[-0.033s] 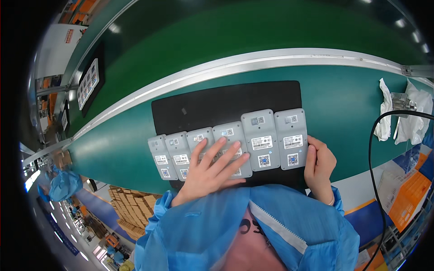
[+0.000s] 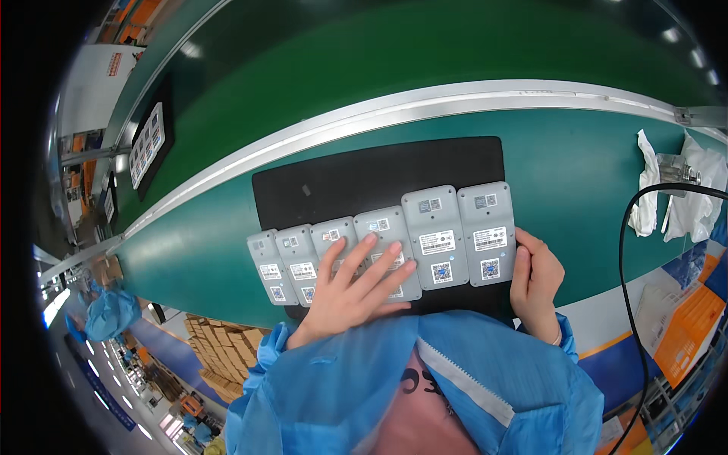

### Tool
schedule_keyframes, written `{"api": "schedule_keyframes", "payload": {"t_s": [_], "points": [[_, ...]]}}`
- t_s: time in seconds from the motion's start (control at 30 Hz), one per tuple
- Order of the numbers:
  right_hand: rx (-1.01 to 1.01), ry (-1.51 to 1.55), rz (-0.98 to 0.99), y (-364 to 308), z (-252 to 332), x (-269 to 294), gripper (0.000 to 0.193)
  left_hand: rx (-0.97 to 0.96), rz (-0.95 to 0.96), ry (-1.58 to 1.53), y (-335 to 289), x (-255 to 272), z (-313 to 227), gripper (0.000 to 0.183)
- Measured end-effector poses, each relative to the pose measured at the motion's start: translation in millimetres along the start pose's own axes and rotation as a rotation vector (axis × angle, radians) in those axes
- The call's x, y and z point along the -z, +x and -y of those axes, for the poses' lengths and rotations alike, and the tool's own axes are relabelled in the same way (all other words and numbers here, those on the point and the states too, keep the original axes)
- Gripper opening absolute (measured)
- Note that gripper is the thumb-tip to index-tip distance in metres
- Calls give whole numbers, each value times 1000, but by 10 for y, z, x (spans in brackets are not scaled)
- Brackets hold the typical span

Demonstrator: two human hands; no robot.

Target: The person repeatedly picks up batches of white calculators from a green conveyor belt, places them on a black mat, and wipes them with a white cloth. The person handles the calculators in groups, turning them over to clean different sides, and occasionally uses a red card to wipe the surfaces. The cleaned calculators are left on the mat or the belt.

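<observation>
Several flat grey devices (image 2: 433, 243), likely handhelds lying back side up, stand side by side in a row on a black mat (image 2: 379, 168). Each bears white labels and a square code. My left hand (image 2: 349, 292) lies with fingers spread over the middle devices, covering parts of their labels. At the row's right end, my right hand (image 2: 538, 280) is closed, its thumb and index finger at the edge of the rightmost grey device (image 2: 487, 231). Its other fingers curl underneath and are partly hidden. The two right-hand devices look larger than those on the left.
The green table (image 2: 576, 174) ends at a metal rail (image 2: 455, 98). White plastic bags (image 2: 694, 186) and a black cable (image 2: 623, 265) are on the right. A white sheet-like panel (image 2: 148, 144) with small pictures sits far left. Cardboard boxes (image 2: 224, 345) are stacked below left.
</observation>
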State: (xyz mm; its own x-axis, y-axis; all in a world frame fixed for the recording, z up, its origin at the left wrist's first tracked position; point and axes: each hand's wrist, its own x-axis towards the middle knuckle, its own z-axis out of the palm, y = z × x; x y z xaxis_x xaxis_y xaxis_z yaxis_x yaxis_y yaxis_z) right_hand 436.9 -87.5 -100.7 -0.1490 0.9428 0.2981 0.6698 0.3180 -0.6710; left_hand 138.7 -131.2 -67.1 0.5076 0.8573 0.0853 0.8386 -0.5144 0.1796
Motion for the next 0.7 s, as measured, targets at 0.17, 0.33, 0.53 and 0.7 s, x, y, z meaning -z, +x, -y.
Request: {"api": "schedule_keyframes", "payload": {"t_s": [0.17,0.33,0.53,0.7], "points": [[56,-64,25,30,23,8,21,-7,3,80,1,-36,9,60],[57,-70,47,47,14,22,20,153,-22,84,-298,6,81,74],[38,-69,38,-5,-52,-12,20,730,-319,-111,-985,-114,167,129],[-13,-33,60,-34,-48,-15,19,617,-329,-78,-1034,-236,291,122]]}}
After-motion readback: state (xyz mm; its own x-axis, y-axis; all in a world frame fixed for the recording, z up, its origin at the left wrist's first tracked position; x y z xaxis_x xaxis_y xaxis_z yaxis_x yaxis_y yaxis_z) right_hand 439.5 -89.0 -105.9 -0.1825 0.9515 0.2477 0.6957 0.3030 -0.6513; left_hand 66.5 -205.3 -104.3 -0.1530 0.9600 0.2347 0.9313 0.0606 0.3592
